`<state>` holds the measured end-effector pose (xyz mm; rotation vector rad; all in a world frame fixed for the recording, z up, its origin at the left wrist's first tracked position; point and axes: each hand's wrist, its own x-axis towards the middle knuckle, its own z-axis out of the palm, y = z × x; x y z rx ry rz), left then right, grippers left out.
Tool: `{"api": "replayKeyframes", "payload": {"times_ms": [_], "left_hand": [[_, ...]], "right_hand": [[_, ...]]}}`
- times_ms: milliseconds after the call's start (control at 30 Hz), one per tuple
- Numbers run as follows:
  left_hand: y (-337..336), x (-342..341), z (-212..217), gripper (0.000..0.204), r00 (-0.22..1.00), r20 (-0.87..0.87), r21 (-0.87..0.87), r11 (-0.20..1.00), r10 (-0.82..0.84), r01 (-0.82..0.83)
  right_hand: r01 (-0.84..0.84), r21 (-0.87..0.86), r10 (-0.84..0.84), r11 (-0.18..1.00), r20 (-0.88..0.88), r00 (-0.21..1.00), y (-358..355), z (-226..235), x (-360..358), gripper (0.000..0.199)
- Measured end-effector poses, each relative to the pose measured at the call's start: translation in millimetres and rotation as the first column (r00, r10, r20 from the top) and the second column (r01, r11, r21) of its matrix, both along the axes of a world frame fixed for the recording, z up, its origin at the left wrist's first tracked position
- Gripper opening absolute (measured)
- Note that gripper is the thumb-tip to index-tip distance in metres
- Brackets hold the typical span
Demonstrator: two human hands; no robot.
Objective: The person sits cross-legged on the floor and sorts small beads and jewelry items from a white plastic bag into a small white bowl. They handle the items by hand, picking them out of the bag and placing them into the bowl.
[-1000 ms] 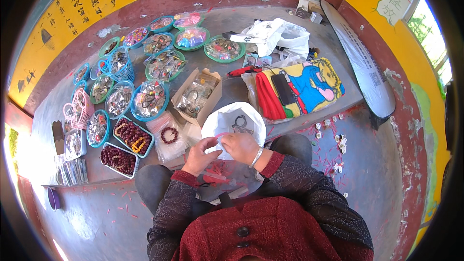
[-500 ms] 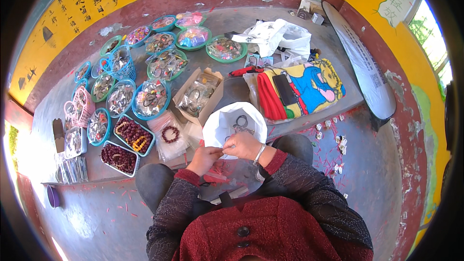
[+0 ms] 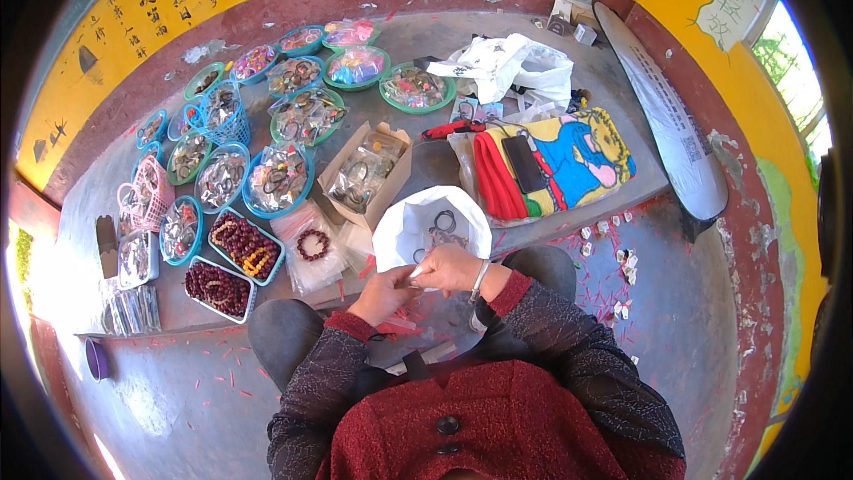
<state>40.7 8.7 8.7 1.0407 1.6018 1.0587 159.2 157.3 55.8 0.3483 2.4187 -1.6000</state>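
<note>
My left hand (image 3: 384,292) and my right hand (image 3: 453,268) meet just below a white bowl (image 3: 402,222) that holds dark rings. Both hands pinch a small pale item between the fingertips; what it is I cannot make out. A bangle sits on my right wrist. The bowl rests at the near edge of the grey concrete ledge (image 3: 426,156), above my knees. A clear plastic bag lies in my lap, mostly hidden under my hands.
Many round baskets of bagged trinkets (image 3: 278,180) cover the ledge's left half, with trays of dark red beads (image 3: 219,288), a cardboard box (image 3: 364,173), a bracelet on clear bags (image 3: 312,244), a colourful cloth bag (image 3: 569,160) and white plastic bags (image 3: 506,67). Litter dots the floor at right.
My hands have shifted slightly and come closer together below the bowl, working the small item. The clear bag in my lap is now more hidden.
</note>
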Motion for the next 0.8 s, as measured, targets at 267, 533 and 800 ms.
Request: {"api": "replayKeyframes", "payload": {"times_ms": [267,533,800], "left_hand": [[0,-9,-39,0.029,0.993,0.114,-0.048,0.999,0.014,-0.008],[2,-3,-15,0.034,0.884,0.391,-0.056,0.965,0.256,-0.255],[1,1,5,0.030,0.886,0.328,0.064,0.928,0.327,-0.367]], "right_hand": [[-0.058,0.323,0.128,0.945,-0.200,0.971,1,-16,-2,0.018],[0.229,0.384,0.004,0.894,-0.519,0.855,6,-15,-4,0.013],[0.329,0.572,0.159,0.751,-0.641,0.751,-23,8,-5,0.012]]}}
